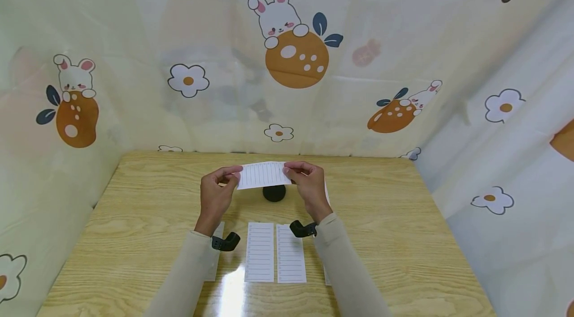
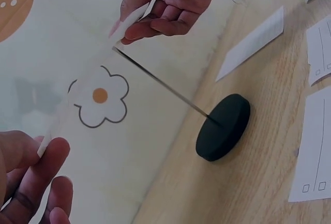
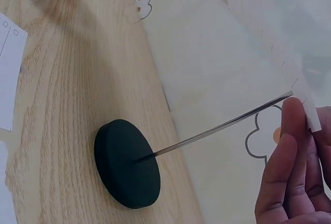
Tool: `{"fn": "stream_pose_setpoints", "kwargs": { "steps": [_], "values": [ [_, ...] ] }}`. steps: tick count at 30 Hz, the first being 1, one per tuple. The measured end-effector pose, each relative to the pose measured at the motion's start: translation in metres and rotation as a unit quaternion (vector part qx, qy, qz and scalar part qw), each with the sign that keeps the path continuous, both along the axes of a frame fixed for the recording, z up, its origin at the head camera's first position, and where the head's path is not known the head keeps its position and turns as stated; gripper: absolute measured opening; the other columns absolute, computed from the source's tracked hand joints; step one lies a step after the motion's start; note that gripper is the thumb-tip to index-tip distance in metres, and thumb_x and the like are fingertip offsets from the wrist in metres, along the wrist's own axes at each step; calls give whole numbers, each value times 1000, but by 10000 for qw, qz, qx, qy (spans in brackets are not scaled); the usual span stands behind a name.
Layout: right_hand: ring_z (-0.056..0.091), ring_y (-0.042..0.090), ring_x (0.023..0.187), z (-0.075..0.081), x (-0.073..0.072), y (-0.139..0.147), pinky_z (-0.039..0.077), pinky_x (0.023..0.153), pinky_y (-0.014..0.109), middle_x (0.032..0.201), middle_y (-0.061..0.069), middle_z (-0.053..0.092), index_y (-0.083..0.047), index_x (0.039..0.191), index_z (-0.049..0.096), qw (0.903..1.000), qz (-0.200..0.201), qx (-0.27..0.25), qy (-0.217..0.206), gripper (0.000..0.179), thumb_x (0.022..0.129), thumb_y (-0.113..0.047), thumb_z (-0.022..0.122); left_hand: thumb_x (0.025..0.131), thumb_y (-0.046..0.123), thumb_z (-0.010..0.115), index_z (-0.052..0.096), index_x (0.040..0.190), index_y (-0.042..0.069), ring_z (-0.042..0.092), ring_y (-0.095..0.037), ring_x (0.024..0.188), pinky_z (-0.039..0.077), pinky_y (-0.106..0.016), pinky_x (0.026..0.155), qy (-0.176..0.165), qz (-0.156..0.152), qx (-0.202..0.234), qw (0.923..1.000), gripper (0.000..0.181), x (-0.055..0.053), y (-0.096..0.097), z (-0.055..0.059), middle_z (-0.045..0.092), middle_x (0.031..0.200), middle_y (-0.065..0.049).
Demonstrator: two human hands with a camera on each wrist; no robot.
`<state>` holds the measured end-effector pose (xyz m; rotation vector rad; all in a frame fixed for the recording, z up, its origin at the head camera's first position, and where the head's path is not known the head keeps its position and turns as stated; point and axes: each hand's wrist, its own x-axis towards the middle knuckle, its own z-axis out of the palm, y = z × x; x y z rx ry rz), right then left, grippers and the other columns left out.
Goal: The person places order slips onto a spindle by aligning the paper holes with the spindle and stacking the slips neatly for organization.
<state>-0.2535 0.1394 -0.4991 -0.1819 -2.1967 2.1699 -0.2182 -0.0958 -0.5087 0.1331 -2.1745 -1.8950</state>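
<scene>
Both hands hold one lined paper slip point(image 1: 263, 175) stretched sideways above a bill spike. My left hand point(image 1: 216, 198) pinches its left end between thumb and fingers. At the right end, my right hand point(image 1: 311, 188) pinches it in the same way. The spike's round black base point(image 1: 274, 194) stands on the table below the slip. Its thin metal rod point(image 2: 161, 82) rises from the base, and in the left wrist view the tip is right at the slip's underside. From the right wrist view, the rod's tip point(image 3: 290, 94) lies close to the right fingertips.
Two lined checklist slips point(image 1: 259, 252) point(image 1: 291, 257) lie side by side on the wooden table point(image 1: 385, 237). Another slip point(image 1: 211, 269) is partly under the left forearm, and more paper edges point(image 1: 327, 193) show beside the right arm. A patterned curtain point(image 1: 215, 122) encloses the back and sides.
</scene>
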Motion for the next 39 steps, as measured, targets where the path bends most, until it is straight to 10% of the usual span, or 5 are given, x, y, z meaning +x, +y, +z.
{"fn": "stream_pose_setpoints", "kwargs": {
  "steps": [39],
  "values": [
    [67, 13, 85, -38, -1, -2, 59, 74, 25, 100, 10, 75, 0, 104, 81, 9993, -61, 118, -339, 14, 91, -3, 81, 96, 6, 67, 83, 107, 11, 58, -16, 82, 44, -20, 64, -432, 13, 120, 9990, 20, -9, 0, -36, 70, 93, -9]
  ]
}}
